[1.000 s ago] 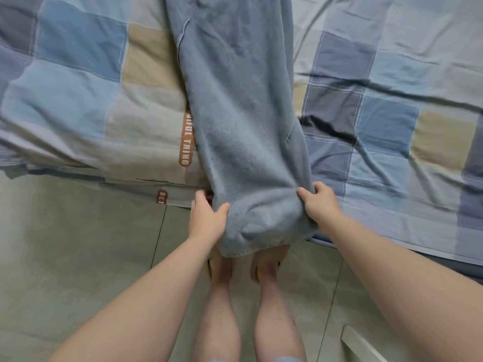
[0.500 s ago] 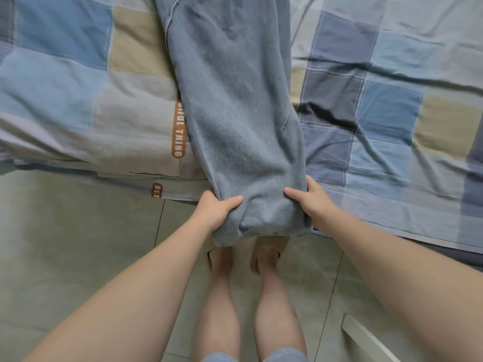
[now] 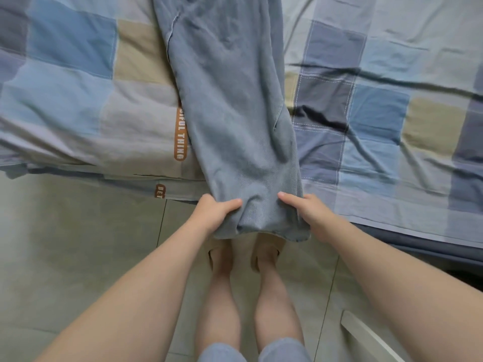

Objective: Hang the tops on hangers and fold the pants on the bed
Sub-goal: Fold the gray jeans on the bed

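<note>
Gripping pants (image 3: 230, 105) hem: left hand (image 3: 212, 215), right hand (image 3: 309, 214); fingers hidden; waist cropped.

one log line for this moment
left hand grips pants end | right hand grips pants end | pants on bed, end off edge

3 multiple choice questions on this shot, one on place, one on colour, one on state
1. Where is the near end of the pants? A) hanging over the edge of the bed B) on the floor C) on a hanger
2. The bedding's label is A) green B) orange C) black
3. The left hand and right hand are A) idle B) pressing flat C) gripping the pants

1 A: the hem hangs past the edge.
2 B: an orange strip with white letters.
3 C: each pinches the cloth, thumb on top.
</note>
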{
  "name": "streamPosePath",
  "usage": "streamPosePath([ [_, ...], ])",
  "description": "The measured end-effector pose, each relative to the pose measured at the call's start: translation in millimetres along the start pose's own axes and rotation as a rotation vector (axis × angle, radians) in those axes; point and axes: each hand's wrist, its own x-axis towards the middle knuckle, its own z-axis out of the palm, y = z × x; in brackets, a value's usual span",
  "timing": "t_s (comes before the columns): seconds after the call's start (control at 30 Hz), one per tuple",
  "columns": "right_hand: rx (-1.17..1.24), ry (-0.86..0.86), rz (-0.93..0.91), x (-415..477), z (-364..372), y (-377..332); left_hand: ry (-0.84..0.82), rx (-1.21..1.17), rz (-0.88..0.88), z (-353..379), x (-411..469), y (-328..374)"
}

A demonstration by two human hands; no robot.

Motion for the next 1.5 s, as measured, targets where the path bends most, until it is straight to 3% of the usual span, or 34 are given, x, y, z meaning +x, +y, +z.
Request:
streamPosePath([
  [0.23, -0.005, -0.016, -0.013, -87, 8, -16, 0.015, -0.154, -0.070, -32, -83, -7],
  [0.47, 0.242, -0.097, 0.028, -193, 35, -67, -0.007, -0.497, -0.038, -68, -188, 48],
  [0.6, 0.417, -0.211, -0.015, -247, 49, -92, -0.179, -0.766, -0.038, -92, -242, 78],
  [0.8, 0.614, -0.298, 0.010, -308, 70, -89, -0.249, -0.665, -0.070, -112, -300, 82],
  [0.97, 0.941, -0.440, -0.035, -343, 81, -69, -0.375, -0.920, -0.078, -134, -321, 73],
  [1.07, 0.890, -0.423, -0.074, -354, 95, -63, -0.341, -0.883, -0.056, -132, -333, 76],
  [1.23, 0.776, -0.261, -0.096, -363, 116, -45, -0.140, -0.743, -0.048, -123, -348, 64],
  [1.5, 0.458, -0.108, -0.019, -381, 98, 11, 0.091, -0.507, -0.091, -106, -396, 7],
])
